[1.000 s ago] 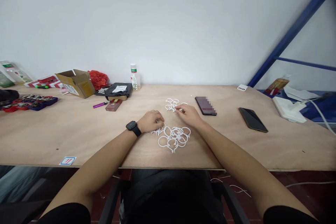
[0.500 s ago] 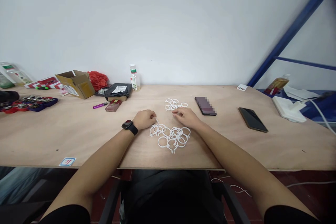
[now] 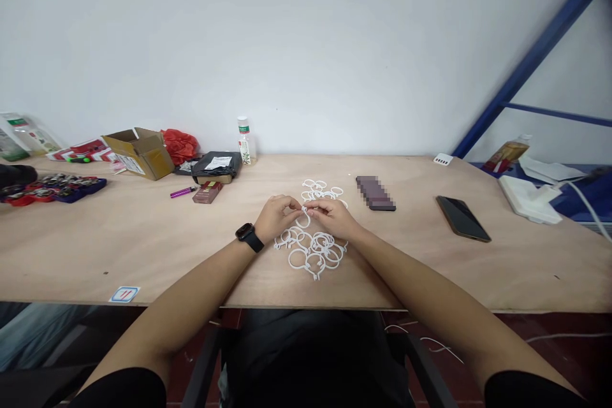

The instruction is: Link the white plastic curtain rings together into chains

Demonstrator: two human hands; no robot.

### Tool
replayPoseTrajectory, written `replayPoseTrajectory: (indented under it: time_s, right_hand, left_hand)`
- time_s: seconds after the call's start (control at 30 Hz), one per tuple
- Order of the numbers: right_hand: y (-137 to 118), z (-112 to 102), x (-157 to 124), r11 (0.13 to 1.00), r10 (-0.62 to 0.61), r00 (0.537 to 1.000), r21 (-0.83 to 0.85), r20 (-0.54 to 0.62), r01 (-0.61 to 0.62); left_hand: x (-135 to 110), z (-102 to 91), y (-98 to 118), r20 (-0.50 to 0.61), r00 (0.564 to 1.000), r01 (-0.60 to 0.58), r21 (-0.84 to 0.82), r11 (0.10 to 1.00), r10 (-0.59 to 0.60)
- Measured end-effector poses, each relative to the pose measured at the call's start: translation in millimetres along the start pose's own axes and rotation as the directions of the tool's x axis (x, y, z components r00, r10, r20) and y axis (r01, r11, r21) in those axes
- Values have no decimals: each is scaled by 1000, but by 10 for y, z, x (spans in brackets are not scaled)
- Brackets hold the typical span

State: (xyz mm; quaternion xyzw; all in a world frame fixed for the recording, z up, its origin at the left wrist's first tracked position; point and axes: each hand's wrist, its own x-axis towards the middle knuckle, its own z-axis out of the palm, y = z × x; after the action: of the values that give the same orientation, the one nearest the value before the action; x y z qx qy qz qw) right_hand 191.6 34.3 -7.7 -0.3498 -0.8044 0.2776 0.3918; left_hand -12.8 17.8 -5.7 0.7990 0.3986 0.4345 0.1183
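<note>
My left hand and my right hand meet above the wooden table, both pinching one white plastic ring between their fingertips. A black watch sits on my left wrist. Just below the hands lies a near pile of several white rings. A smaller far pile of white rings lies just beyond the hands.
Two phones lie to the right: a dark one and a black one. At the back left stand a small bottle, a cardboard box, a black pouch, a purple pen. White devices rest far right.
My hands came together from either side of the rings. The left hand lifted a ring from the near pile, and the right hand drew back from the far pile to grip it too.
</note>
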Motion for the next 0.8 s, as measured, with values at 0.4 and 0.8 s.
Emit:
replayPoseTrajectory:
  time_s: [0.4, 0.8]
  right_hand:
    - [-43, 19, -12, 959, 165, 986, 231, 20, -166]
    - [-27, 29, -11, 981, 87, 996, 172, 17, -89]
  left_hand:
    - [-15, -28, 19, 129, 985, -137, 150, 979, 118]
    - [-5, -15, 68, 151, 970, -214, 145, 966, 192]
